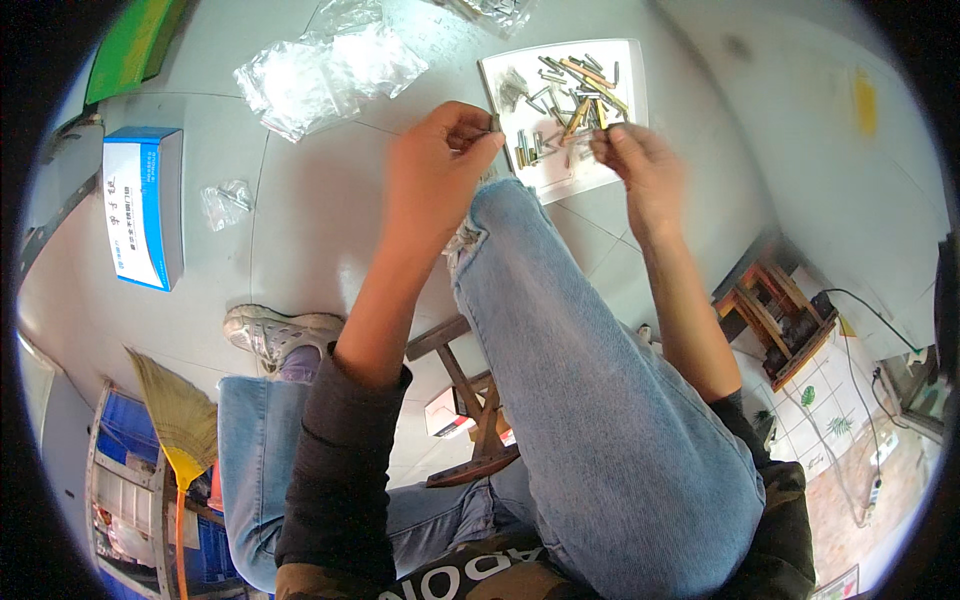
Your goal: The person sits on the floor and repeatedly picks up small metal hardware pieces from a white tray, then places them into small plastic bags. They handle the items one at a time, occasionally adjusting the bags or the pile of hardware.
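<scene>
On the floor ahead of my raised knee lies a white tray [629,62] of loose metal pieces. Brass-coloured strips [578,118], silver pins or screws [541,100] and a small dark heap [512,90] are spread in it. My left hand [432,165] is at the tray's left edge, thumb and fingers pinched together around something small and dark. Over the tray's right side, my right hand [645,170] also pinches, with a small dark piece at the fingertips. Neither held piece shows clearly enough to name.
Crumpled clear plastic bags [330,80] lie left of the tray. Beyond my shoe [280,335] are a small bag of metal parts [228,204] and a blue-white box [140,210]. A broom [180,420] stands lower left; a wooden stool [465,400] is under me.
</scene>
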A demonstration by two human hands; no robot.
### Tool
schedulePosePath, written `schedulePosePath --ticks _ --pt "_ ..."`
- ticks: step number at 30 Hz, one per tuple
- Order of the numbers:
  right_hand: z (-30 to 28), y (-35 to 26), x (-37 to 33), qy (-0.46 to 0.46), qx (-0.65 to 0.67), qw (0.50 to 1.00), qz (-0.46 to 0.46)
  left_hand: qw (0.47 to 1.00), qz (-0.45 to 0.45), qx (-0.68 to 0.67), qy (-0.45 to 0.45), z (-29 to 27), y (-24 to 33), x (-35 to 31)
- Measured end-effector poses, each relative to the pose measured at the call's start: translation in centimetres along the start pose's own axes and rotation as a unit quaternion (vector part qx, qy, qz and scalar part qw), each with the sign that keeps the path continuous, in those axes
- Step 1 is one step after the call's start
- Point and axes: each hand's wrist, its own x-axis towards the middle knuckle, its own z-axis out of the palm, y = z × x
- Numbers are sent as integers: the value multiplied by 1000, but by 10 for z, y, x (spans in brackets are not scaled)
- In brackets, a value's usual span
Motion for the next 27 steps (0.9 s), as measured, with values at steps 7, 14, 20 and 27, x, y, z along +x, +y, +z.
schedulePosePath --ticks 7,14,20,27 --pt "3 64 -11 -117 -19 981 155 995 15 51 -82 43 -51 1" --pt "10 80 -19 -165 -67 978 109 978 104 157 -91 55 -73 -18" --pt "-1 109 -12 -155 -133 976 80 985 14 143 -98 63 -90 -26" --pt "7 134 11 -13 -416 903 -108 997 10 51 -53 40 -109 -52"
